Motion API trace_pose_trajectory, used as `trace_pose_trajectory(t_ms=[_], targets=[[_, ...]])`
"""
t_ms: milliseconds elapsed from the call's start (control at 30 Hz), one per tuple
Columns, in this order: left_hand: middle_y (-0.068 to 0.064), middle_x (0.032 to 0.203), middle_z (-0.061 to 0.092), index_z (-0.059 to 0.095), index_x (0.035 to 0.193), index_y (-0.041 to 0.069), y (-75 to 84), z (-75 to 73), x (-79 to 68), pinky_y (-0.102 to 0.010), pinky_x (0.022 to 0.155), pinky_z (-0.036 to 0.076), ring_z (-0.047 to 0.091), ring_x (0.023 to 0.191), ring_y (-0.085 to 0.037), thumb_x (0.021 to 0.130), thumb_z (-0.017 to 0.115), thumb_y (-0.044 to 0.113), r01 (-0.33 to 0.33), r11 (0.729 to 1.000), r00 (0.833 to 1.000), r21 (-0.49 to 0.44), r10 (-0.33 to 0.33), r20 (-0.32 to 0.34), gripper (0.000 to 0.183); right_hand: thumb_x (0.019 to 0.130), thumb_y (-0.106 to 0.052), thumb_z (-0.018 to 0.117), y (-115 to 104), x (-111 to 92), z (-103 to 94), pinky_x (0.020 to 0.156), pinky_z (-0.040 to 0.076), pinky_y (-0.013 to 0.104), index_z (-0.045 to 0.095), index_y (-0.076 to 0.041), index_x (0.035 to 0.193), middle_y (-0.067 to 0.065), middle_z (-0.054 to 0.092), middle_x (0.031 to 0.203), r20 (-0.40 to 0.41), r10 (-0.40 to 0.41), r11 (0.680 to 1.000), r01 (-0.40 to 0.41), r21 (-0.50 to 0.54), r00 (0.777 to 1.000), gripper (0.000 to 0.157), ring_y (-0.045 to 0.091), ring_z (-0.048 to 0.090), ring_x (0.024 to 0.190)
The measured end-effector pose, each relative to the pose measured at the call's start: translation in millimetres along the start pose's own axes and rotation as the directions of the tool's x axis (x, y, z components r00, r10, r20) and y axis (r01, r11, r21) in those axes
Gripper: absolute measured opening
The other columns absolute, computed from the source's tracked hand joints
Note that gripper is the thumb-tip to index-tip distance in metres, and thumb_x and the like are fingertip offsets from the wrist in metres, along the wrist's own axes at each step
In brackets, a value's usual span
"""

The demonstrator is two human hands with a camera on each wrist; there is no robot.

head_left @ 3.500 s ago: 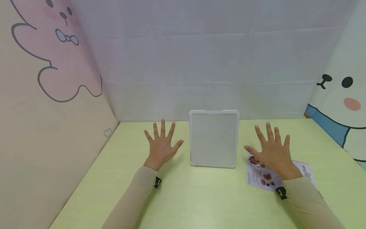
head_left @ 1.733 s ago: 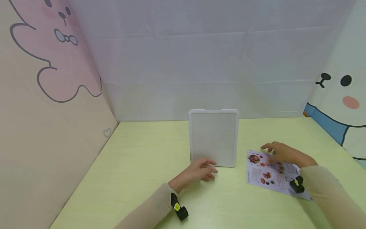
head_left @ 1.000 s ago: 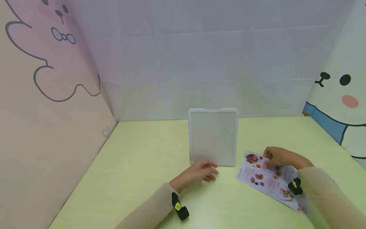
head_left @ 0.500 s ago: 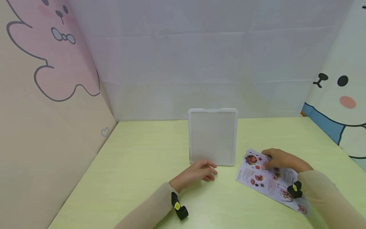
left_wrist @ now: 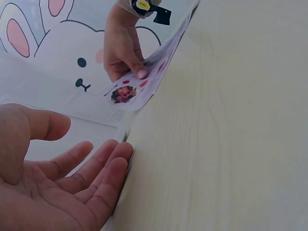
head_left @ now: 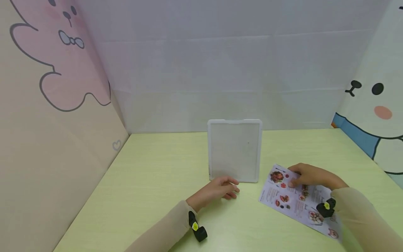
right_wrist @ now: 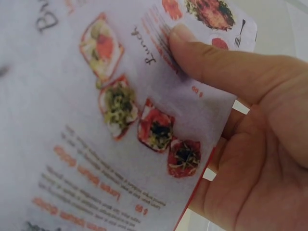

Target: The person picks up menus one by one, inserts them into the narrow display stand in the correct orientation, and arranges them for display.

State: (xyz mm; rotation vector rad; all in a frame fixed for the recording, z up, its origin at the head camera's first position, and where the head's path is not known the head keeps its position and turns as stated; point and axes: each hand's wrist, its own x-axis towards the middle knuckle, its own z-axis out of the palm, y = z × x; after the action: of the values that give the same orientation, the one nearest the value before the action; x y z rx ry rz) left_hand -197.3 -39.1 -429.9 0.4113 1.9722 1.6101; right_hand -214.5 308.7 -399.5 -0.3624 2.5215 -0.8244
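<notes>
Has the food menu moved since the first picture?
Yes: in the head view, the menu, pinched in the right hand, has shifted left, closer to the white-framed board.

Over on the worktop (head_left: 151, 175) sits a framed panel (head_left: 234, 150): back wall (head_left: 195, 70) behind, left fingers (head_left: 230, 189) before it, menu (head_left: 294, 206) to its right in the right fingers (head_left: 296, 168).

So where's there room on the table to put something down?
The table is bare between the left wall and left hand, and beyond the menu toward the right wall. It's crowded at the foot of the white-framed board, near the left hand, and where the right hand grips the menu.
</notes>
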Motion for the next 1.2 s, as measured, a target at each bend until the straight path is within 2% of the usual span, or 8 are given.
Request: trace_pose_trajectory(t_ms=[433,567,767,1000,1200], targets=[[-0.011,0.107,0.07,0.058,0.12,0.003,2.5,0.9,0.7,-0.03,0.082,0.054,0.068,0.089,-0.02,0.096,0.055,0.015,0.009,1.0,1.0,0.015,-0.009,0.005,0.027,0.088,-0.019,0.069,-14.9,-1.3,-2.4,0.06,0.05,0.026,0.064,-0.004,0.105,0.001,0.066,0.083,0.055,-0.098,0.995,0.097,0.025,0.994,0.024,0.016,0.062,0.068],[-0.01,0.107,0.069,0.058,0.12,0.003,1.9,0.4,1.8,-0.031,0.082,0.054,0.068,0.089,-0.019,0.096,0.055,0.015,0.016,1.0,1.0,0.012,-0.016,0.003,0.026,0.088,-0.021,0.069,-17.9,1.9,-0.9,0.063,0.048,0.024,0.065,-0.006,0.103,-0.001,0.066,0.084,0.068,-0.132,0.991,0.132,0.003,0.989,0.022,0.013,0.061,0.069],[-0.012,0.108,0.069,0.057,0.121,0.002,2.9,0.0,1.1,-0.031,0.082,0.054,0.068,0.089,-0.019,0.096,0.055,0.014,0.014,1.0,1.0,0.013,-0.014,0.003,0.028,0.087,-0.019,0.07,-22.4,5.9,1.1,0.064,0.047,0.025,0.064,-0.008,0.101,-0.002,0.065,0.084,0.063,-0.126,0.991,0.128,-0.026,0.99,0.018,0.013,0.059,0.071],[-0.014,0.111,0.069,0.055,0.123,0.002,5.1,0.1,-0.1,-0.032,0.082,0.054,0.068,0.092,-0.021,0.097,0.054,0.016,0.024,1.0,1.0,0.005,-0.024,0.011,0.03,0.086,-0.023,0.071,-31.3,6.6,3.5,0.068,0.043,0.025,0.061,-0.011,0.103,-0.003,0.062,0.091,0.048,-0.15,0.984,0.154,-0.093,0.988,0.023,0.011,0.053,0.077],[-0.011,0.11,0.069,0.056,0.122,0.003,4.9,1.2,2.7,-0.032,0.082,0.054,0.068,0.091,-0.02,0.097,0.054,0.017,0.031,0.999,0.999,0.007,-0.031,0.006,0.029,0.087,-0.023,0.069,-38.3,8.5,7.1,0.066,0.042,0.023,0.061,-0.012,0.099,-0.004,0.061,0.088,0.062,-0.195,0.977,0.199,-0.08,0.979,0.018,0.009,0.053,0.074]])
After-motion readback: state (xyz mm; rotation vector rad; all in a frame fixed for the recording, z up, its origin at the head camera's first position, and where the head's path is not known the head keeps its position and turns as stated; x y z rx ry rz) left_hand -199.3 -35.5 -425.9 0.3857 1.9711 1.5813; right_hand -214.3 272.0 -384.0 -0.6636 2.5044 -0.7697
